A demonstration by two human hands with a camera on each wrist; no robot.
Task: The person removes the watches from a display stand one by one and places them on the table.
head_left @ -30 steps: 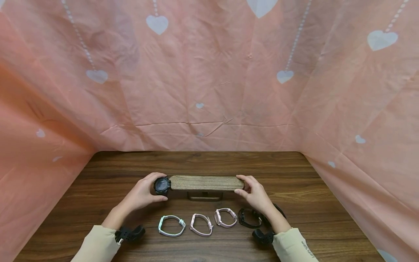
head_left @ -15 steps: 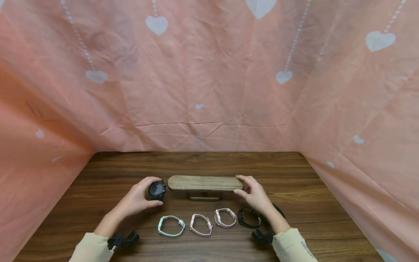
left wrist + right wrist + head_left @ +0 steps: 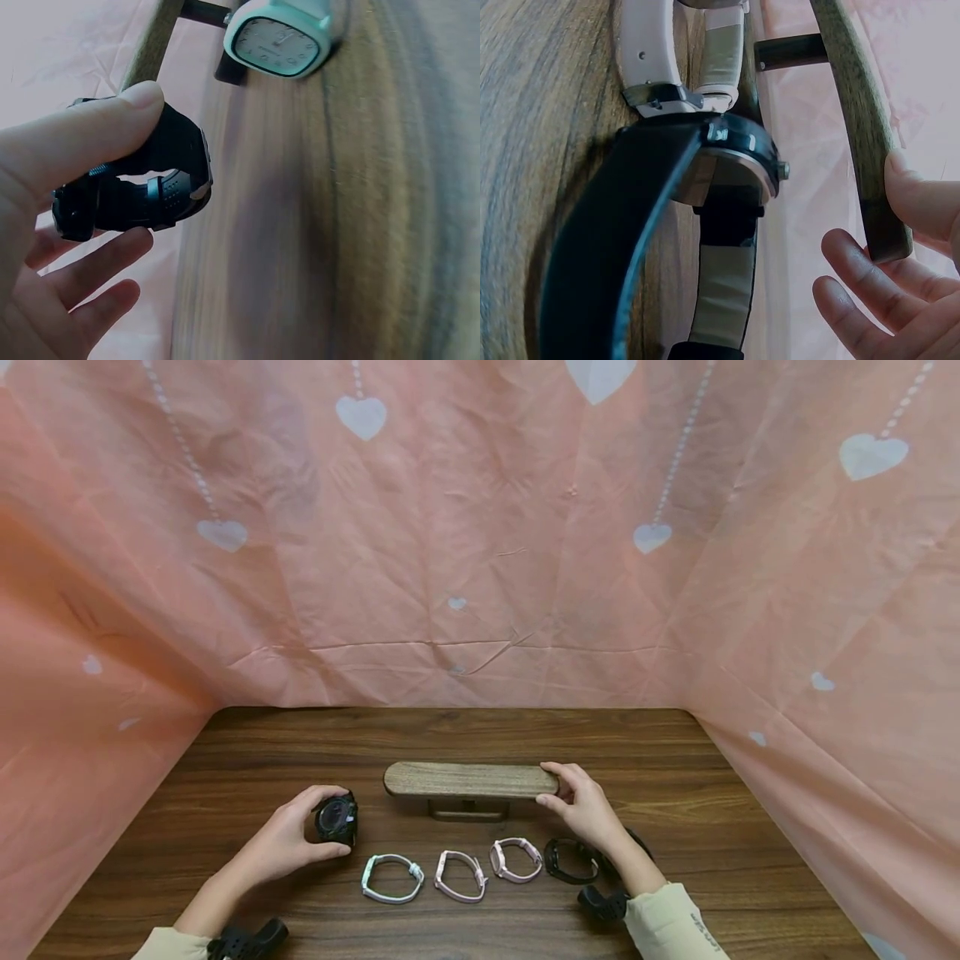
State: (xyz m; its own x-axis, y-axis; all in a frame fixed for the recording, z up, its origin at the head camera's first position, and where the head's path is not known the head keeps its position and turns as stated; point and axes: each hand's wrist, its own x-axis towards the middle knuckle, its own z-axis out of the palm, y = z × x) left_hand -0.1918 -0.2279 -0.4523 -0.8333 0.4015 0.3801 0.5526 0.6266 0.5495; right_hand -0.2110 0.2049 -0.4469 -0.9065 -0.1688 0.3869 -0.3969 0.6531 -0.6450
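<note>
My left hand (image 3: 292, 839) pinches a black wristwatch (image 3: 336, 820) between thumb and fingers, to the left of the wooden watch stand (image 3: 465, 779). In the left wrist view the watch's buckled strap (image 3: 142, 202) forms a closed loop, held above the table. My right hand (image 3: 585, 802) grips the right end of the stand's bar, thumb on the near side and fingers on the far side. The right wrist view shows the thumb (image 3: 919, 199) against the bar (image 3: 870, 150). No watch hangs on the bar.
In front of the stand lie a mint watch (image 3: 392, 878), two pale pink watches (image 3: 461, 876) (image 3: 516, 860) and a black watch (image 3: 572, 861). Another black strap (image 3: 637, 842) lies partly hidden under my right forearm. Pink cloth (image 3: 465, 568) encloses the brown table (image 3: 675, 777).
My left hand has drawn the black watch off the bar's left end, moving it left and toward me. The right hand keeps its hold on the stand.
</note>
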